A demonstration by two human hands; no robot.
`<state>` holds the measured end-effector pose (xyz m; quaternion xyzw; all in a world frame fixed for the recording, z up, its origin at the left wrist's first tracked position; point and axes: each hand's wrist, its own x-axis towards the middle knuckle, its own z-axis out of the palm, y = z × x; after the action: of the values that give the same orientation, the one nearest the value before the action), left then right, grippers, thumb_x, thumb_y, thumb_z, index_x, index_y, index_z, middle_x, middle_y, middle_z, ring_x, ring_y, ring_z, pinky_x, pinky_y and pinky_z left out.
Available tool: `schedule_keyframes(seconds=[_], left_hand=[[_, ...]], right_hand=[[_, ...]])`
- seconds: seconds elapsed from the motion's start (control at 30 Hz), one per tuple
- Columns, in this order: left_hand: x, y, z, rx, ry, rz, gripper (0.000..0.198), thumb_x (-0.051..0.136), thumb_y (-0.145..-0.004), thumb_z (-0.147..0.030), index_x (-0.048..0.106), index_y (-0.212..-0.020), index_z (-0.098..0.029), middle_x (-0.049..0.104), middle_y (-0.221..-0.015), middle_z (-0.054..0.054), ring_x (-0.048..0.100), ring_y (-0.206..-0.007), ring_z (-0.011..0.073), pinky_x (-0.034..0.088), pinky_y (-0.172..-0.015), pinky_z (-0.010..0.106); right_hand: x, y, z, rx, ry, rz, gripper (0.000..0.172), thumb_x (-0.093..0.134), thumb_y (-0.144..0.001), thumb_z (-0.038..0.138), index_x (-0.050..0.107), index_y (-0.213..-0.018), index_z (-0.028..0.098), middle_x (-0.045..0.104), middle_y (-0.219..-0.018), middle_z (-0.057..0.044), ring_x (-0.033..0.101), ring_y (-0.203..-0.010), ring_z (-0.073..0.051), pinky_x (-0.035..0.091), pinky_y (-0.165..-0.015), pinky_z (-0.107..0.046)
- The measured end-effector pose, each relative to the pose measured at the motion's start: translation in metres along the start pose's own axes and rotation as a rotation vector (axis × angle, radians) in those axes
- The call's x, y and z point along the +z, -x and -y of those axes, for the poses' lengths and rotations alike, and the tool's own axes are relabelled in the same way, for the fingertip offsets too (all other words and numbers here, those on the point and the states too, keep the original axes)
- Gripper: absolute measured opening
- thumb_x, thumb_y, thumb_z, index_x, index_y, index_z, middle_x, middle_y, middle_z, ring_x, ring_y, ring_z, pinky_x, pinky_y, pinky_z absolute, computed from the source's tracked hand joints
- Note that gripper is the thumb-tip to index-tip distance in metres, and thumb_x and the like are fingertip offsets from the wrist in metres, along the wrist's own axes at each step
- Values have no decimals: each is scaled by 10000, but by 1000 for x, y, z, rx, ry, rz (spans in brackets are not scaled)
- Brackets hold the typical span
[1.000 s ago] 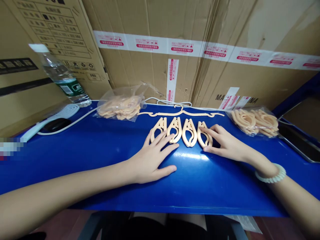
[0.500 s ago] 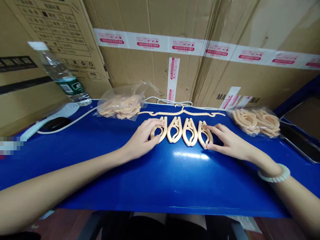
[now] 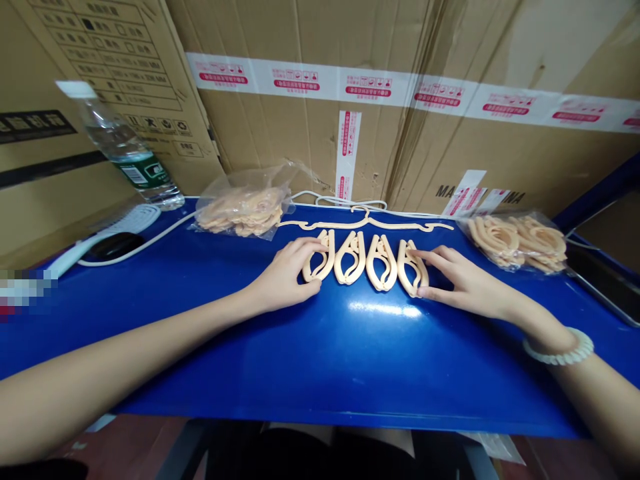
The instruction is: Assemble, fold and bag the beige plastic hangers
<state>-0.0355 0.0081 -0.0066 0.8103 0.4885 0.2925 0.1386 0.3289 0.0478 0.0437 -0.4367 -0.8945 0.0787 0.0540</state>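
Several peach folding hangers lie folded in a row on the blue table (image 3: 320, 360). My left hand (image 3: 283, 277) holds the leftmost folded hanger (image 3: 330, 257), fingers over its upper part and thumb at its lower end. At the other end of the row, the thumb and index finger of my right hand (image 3: 463, 283) span the rightmost folded hanger (image 3: 404, 267). Between my hands are two more, a left-middle folded hanger (image 3: 340, 263) and a right-middle folded hanger (image 3: 371, 270), untouched. Behind the row lies one unfolded hanger (image 3: 345, 225), its hook pointing to the back.
Plastic bags of hangers lie at left (image 3: 245, 210) and right (image 3: 520, 240). A water bottle (image 3: 135, 160), a black mouse (image 3: 117, 247) and a white cable (image 3: 170, 235) are at the left. A dark phone-like device (image 3: 605, 283) lies far right. Cardboard boxes (image 3: 300, 147) stand behind.
My left thumb has slid slightly down to the lower end of the leftmost hanger. My right hand stays at the rightmost hanger. The view has shifted slightly.
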Motion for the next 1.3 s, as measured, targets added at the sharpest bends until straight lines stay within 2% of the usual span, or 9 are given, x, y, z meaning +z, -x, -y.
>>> schedule_keyframes(seconds=[0.47, 0.67, 0.73, 0.83, 0.9, 1.0, 1.17, 1.3], left_hand=[[0, 0, 4, 33, -2, -20, 472, 683, -811, -359, 574, -1244, -209, 570, -1392, 132, 526, -1283, 352, 414, -1079, 577], [1, 0, 2, 51, 39, -40, 461, 726, -809, -424, 596, -1206, -229, 582, -1377, 121, 531, -1281, 336, 405, -1083, 559], [0, -1, 1, 54, 81, -87, 407, 731, -807, -410, 611, -1146, -221, 607, -1329, 119, 548, -1259, 319, 417, -1071, 528], [-2, -2, -2, 34, 167, -226, 136, 658, -862, -331, 615, -882, -203, 674, -1099, 86, 615, -1105, 255, 461, -989, 433], [-3, -3, -3, 8, 218, -287, 163, 600, -899, -289, 579, -764, -201, 671, -940, 54, 630, -956, 213, 474, -908, 380], [-3, -2, -5, -3, 264, -288, 216, 558, -924, -272, 559, -721, -200, 649, -847, 31, 606, -846, 183, 466, -840, 346], [-4, -2, -10, -22, 284, -268, 330, 570, -921, -282, 479, -614, -199, 643, -816, 31, 604, -828, 180, 458, -815, 334], [-5, -2, -12, -67, 296, -284, 317, 612, -905, -311, 476, -640, -200, 625, -811, 21, 598, -809, 175, 463, -802, 327]], right_hand=[[-3, 0, -5, -1, -59, -18, 807, 519, -873, 739, 492, -1485, 213, 621, -1158, -152, 610, -1065, -349, 508, -954, -526], [-1, -1, -13, -6, -82, -58, 716, 434, -946, 684, 503, -1469, 200, 632, -1162, -158, 621, -1044, -325, 519, -943, -512], [0, -1, -16, 2, -74, -73, 706, 412, -961, 669, 496, -1475, 191, 638, -1148, -160, 627, -1022, -321, 528, -918, -509], [1, -1, -19, 16, -58, -103, 710, 406, -966, 663, 509, -1462, 165, 651, -1134, -167, 633, -1000, -323, 537, -888, -509], [1, -2, -19, 17, -52, -112, 704, 404, -970, 657, 522, -1450, 156, 659, -1129, -168, 636, -999, -325, 539, -882, -511], [1, -2, -19, 10, -48, -116, 683, 405, -976, 643, 532, -1439, 157, 669, -1135, -168, 642, -1007, -326, 541, -883, -512], [1, -3, -18, 2, -49, -135, 649, 410, -977, 633, 548, -1420, 179, 680, -1139, -167, 650, -1012, -333, 545, -875, -526], [0, -3, -18, 11, -49, -145, 638, 408, -973, 642, 569, -1390, 186, 688, -1108, -161, 652, -998, -332, 550, -866, -522]])
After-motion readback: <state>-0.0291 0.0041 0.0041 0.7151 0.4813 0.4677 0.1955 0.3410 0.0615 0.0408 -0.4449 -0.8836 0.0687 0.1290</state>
